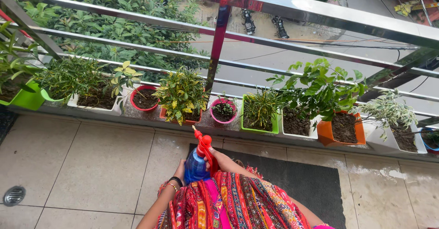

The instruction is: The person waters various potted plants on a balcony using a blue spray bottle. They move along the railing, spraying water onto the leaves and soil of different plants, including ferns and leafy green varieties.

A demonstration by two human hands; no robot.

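Note:
A blue spray bottle [196,166] with a red trigger head [203,143] is held upright in front of my body, its nozzle pointing toward the row of potted plants. My right hand [215,158] grips the trigger neck. My left hand [180,170], with bangles at the wrist, supports the bottle's lower left side. A colourful striped cloth [238,201] covers my front and hides part of both arms. Straight ahead of the nozzle stand a yellow-green leafy plant in an orange pot [180,98] and a small pink pot [223,110].
Pots line the balcony ledge: green pot [27,98], white planter [93,102], red pot [144,98], green square pot [259,112], orange pot [343,128], white pots [398,137]. A steel railing [292,5] runs behind. A dark mat [311,183] lies on the tiled floor; drain [13,195] at left.

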